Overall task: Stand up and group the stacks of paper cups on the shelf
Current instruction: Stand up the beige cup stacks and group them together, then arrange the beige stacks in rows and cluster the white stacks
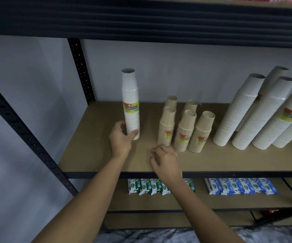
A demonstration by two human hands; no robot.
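Below the brown board, on a lower board [203, 202], green and white packs [147, 187] stood in a row. Blue and white packs [241, 186] stood in another row, well apart to the right. A black post with holes [81, 71] rose at the back left. The wall [28, 102] behind was pale grey. Something pink [271, 0] showed at the very top.

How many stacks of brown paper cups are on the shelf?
5, clustered mid-shelf: two at the back, three in front. None appears hidden.
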